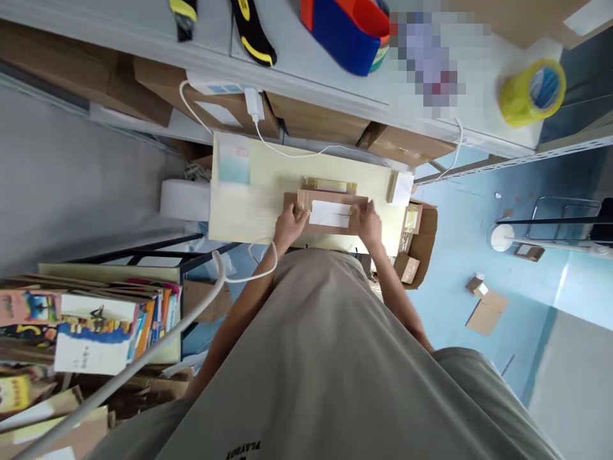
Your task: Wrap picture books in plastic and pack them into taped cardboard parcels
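A flat brown cardboard parcel (pixel 330 199) with a white label (pixel 329 213) lies on a small pale table (pixel 249 204). My left hand (pixel 290 225) grips the parcel's left end, fingers curled on its edge. My right hand (pixel 370 223) presses on the parcel's right end, fingers bent over it. A yellowish strip (pixel 329 185) lies just beyond the parcel.
A grey shelf (pixel 297 57) overhead carries a yellow tape roll (pixel 532 91), a blue and red object (pixel 352 29) and a white charger (pixel 253 104) with cable. Stacked books (pixel 96 326) stand at left. Open cardboard boxes (pixel 417 246) and scraps (pixel 486 312) lie on the blue floor.
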Demonstrator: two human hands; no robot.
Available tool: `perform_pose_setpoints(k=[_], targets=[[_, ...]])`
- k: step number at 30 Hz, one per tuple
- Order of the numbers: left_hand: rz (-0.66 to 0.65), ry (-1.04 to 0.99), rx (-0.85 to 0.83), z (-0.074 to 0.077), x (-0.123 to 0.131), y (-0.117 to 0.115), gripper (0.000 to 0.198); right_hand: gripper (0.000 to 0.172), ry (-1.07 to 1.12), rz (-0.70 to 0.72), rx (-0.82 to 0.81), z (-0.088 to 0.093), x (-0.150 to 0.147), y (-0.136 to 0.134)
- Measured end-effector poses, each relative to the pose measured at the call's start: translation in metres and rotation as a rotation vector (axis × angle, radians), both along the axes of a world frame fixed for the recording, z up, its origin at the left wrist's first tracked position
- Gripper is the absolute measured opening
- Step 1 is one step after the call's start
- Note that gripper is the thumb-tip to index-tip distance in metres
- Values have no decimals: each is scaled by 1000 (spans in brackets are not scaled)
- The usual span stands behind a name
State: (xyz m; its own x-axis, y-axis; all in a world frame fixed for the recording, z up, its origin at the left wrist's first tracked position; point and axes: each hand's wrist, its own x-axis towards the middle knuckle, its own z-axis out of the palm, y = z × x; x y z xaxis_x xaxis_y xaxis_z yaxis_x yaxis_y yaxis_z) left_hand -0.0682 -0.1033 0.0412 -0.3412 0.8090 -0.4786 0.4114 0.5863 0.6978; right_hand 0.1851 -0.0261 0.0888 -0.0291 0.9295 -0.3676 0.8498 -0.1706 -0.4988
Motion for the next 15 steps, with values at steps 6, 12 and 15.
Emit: perform_pose_setpoints(k=[6, 12, 15], targets=[[61, 23, -154, -8, 19, 20, 44, 107, 55, -108, -55, -64, 0, -21], [26, -62, -112, -17, 3, 18, 39, 89, 284, -102, -82, -77, 23, -20], [-24, -104, -62, -13, -5, 11, 41, 84, 411, -60, -50, -69, 31, -24]])
